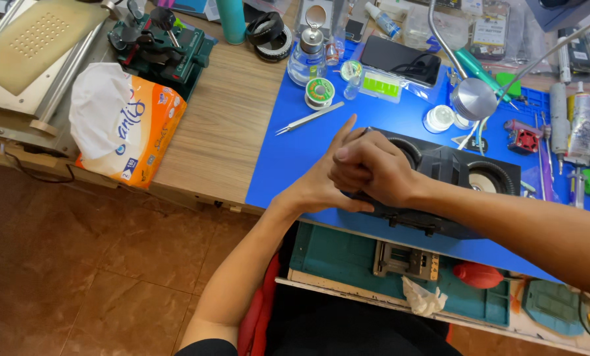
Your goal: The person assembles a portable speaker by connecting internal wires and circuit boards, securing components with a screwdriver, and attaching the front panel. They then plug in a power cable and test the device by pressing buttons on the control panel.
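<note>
A black speaker box [453,181] with two round drivers lies on the blue work mat [295,155]. My left hand [324,181] presses flat against the speaker's left end, fingers extended. My right hand [371,173] curls over the top left corner of the speaker, overlapping the left hand's fingers. What lies between the fingers is hidden. Silver tweezers [308,118] rest on the mat just beyond my hands.
A tissue pack [123,125] and a green clamp tool [163,46] sit on the wooden table at left. Solder spool [319,91], glass bottle [306,59], phone [400,59], lamp head [474,99] and several tubes [572,125] crowd the back. An open green drawer [348,260] lies below.
</note>
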